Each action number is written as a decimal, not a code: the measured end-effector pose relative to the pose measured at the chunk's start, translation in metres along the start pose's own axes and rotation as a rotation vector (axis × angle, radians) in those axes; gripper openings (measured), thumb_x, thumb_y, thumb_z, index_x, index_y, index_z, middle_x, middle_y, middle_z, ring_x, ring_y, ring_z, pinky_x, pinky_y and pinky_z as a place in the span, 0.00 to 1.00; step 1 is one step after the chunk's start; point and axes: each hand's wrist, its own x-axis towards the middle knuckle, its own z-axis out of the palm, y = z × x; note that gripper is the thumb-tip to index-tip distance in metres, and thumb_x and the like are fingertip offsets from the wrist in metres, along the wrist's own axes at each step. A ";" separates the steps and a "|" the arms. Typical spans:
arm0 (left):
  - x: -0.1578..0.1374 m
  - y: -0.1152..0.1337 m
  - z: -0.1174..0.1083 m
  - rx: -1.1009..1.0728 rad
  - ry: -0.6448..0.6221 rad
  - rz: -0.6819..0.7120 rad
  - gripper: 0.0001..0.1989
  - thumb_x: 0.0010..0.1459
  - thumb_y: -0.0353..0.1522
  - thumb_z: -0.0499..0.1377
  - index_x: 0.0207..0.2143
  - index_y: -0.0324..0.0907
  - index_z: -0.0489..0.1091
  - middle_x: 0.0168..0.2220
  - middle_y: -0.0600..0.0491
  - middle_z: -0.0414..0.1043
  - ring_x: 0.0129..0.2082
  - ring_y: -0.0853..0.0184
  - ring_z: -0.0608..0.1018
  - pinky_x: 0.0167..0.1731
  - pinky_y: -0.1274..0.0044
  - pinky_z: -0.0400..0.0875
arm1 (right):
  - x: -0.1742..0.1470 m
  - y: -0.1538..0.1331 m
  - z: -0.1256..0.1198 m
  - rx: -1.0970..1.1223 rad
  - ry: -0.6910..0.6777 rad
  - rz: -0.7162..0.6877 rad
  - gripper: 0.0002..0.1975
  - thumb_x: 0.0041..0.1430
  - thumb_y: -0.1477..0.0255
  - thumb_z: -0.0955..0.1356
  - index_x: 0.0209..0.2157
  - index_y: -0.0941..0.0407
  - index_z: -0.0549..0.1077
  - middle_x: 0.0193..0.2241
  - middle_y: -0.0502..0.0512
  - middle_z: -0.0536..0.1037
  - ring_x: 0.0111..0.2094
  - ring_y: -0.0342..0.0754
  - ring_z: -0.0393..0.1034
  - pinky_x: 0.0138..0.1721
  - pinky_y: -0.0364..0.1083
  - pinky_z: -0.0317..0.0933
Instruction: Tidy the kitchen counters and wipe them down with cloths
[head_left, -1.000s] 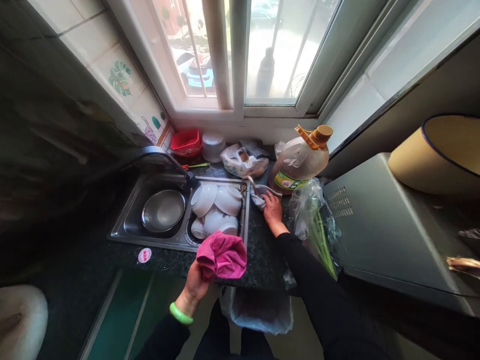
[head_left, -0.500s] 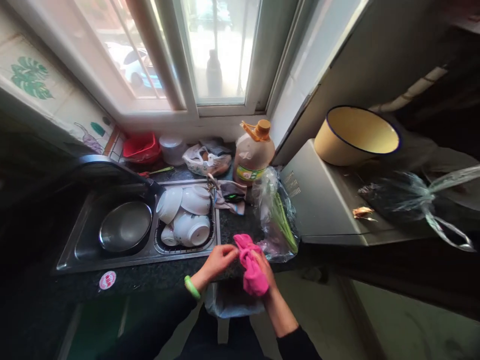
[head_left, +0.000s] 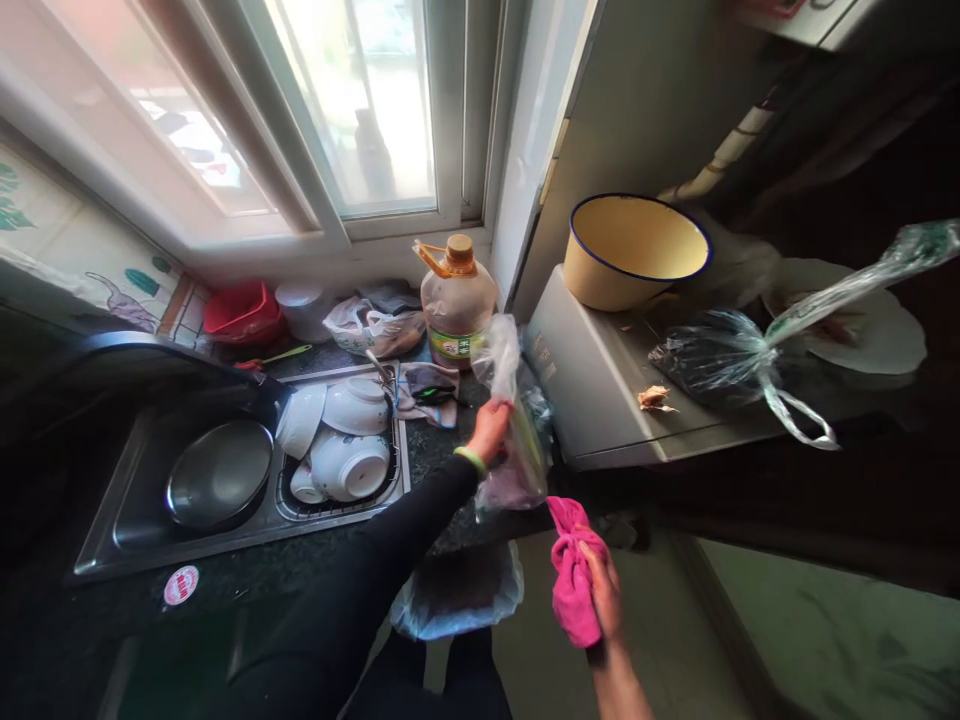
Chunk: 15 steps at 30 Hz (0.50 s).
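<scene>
My left hand (head_left: 491, 430), with a green band at the wrist, is closed on a clear plastic bag (head_left: 499, 355) of long green vegetables (head_left: 531, 435) on the counter. The bag's upper part stands up above my fingers. My right hand (head_left: 606, 585) grips a bunched pink cloth (head_left: 574, 590) off the counter's front edge, to the right of the bin. Behind the bag stands a big plastic jug (head_left: 457, 300) with an orange cap and handle. A folded rag (head_left: 427, 390) lies left of the bag.
White bowls (head_left: 349, 465) fill a rack in the right sink basin; a pan (head_left: 220, 475) lies in the left one. A lined bin (head_left: 457, 600) stands below the counter edge. A yellow enamel pot (head_left: 637, 250) and a tied plastic bag (head_left: 720, 350) rest on the raised surface at right.
My left hand has left the pink cloth, reached forward and taken hold of the vegetable bag. My right hand has carried the cloth to the right. The view has turned right.
</scene>
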 end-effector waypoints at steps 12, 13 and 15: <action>-0.129 0.040 -0.166 -0.481 0.318 0.043 0.08 0.52 0.29 0.62 0.24 0.43 0.64 0.20 0.60 0.65 0.21 0.73 0.68 0.23 0.81 0.65 | 0.068 -0.033 0.050 -0.398 -0.142 -0.425 0.16 0.61 0.60 0.68 0.46 0.53 0.78 0.52 0.61 0.78 0.57 0.57 0.70 0.61 0.58 0.63; -0.142 0.034 -0.180 -0.492 0.360 -0.010 0.08 0.52 0.27 0.61 0.24 0.42 0.64 0.19 0.60 0.64 0.19 0.74 0.66 0.20 0.82 0.63 | 0.082 -0.036 0.062 -0.479 -0.195 -0.512 0.15 0.63 0.62 0.67 0.47 0.52 0.77 0.55 0.62 0.75 0.60 0.56 0.68 0.62 0.58 0.62; -0.166 0.025 -0.201 -0.536 0.394 -0.172 0.09 0.51 0.23 0.60 0.23 0.42 0.63 0.17 0.61 0.60 0.16 0.76 0.62 0.16 0.84 0.58 | 0.112 -0.044 0.088 -0.646 -0.292 -0.654 0.15 0.65 0.66 0.64 0.50 0.52 0.76 0.61 0.62 0.70 0.64 0.55 0.64 0.64 0.57 0.60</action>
